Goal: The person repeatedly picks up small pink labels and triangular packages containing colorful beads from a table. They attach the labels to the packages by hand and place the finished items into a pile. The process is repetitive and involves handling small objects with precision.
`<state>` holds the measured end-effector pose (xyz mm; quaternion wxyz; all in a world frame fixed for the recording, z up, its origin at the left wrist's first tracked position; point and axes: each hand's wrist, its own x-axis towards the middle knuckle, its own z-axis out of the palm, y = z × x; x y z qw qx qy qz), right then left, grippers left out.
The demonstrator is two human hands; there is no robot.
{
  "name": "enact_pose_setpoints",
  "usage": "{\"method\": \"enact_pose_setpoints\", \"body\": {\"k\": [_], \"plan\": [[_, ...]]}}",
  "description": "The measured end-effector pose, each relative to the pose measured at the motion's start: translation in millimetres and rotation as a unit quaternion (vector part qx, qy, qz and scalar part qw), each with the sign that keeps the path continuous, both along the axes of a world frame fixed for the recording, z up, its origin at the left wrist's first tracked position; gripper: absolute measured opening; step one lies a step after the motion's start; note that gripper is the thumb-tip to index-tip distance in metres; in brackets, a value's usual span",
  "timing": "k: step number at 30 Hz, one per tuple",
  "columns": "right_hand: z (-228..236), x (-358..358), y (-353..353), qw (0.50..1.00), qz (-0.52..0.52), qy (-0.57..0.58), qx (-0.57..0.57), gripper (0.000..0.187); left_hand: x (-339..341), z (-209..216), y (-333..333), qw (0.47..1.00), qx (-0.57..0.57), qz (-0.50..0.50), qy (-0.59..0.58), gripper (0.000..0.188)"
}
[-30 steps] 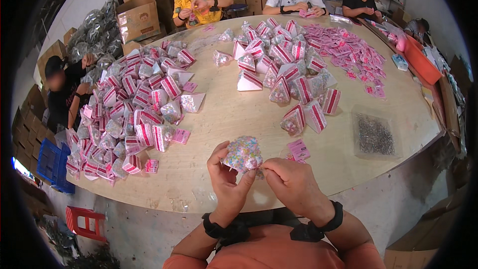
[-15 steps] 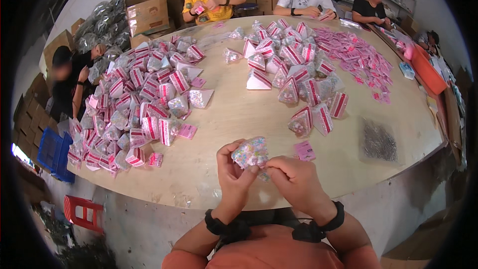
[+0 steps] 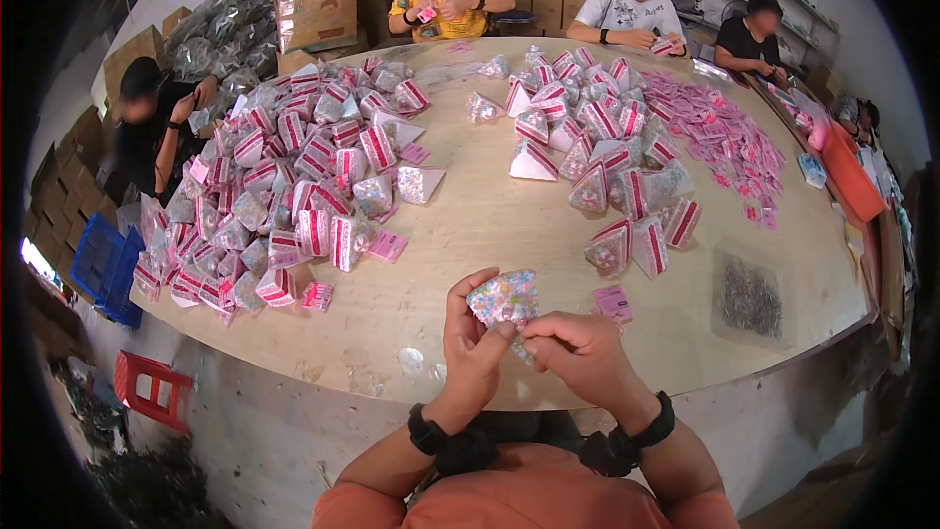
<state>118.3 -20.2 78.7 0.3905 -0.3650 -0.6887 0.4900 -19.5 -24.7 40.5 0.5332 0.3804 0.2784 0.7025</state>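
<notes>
Both hands, left hand (image 3: 473, 341) and right hand (image 3: 578, 358), pinch one clear bag (image 3: 504, 299) of coloured bits above the tabletop (image 3: 490, 220) edge; loose grip risks spilling; pink card (image 3: 614, 304) lies nearby.

Bare table (image 3: 490, 225) lies open ahead of you; packet heap (image 3: 284, 186) blocks far left, another heap (image 3: 607, 157) far right.

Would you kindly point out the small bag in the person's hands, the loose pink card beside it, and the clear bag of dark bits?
small bag (image 3: 504, 297), head view, on its speckled front.
pink card (image 3: 614, 303), head view, its middle.
clear bag of dark bits (image 3: 750, 298), head view, on the dark contents.
</notes>
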Motion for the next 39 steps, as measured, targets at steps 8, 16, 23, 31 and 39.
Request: {"method": "enact_pose_setpoints", "body": {"k": [8,16,23,31,39], "plan": [[12.6,-3.8,-5.8,0.998,0.002,-0.034,0.047,0.011,-6.0,3.0,-1.9,0.999,0.018,-0.021,-0.036,0.055],[26.2,-3.3,-5.4,0.965,-0.034,-0.115,0.233,0.013,-8.9,1.3,-2.7,0.999,0.036,-0.020,-0.029,0.056],[31.9,-0.7,-2.6,0.956,-0.005,-0.157,0.249,0.014,-9.2,1.4,-2.8,0.999,0.025,-0.025,-0.019,0.056],[34.5,2.2,1.2,0.954,0.014,-0.177,0.240,0.013,-10.4,-3.6,0.2,0.998,0.053,0.000,0.030,0.056],[38.9,2.7,4.0,0.961,0.025,-0.181,0.206,0.015,-11.4,-3.8,1.8,0.998,0.049,-0.003,0.045,0.057]]}}
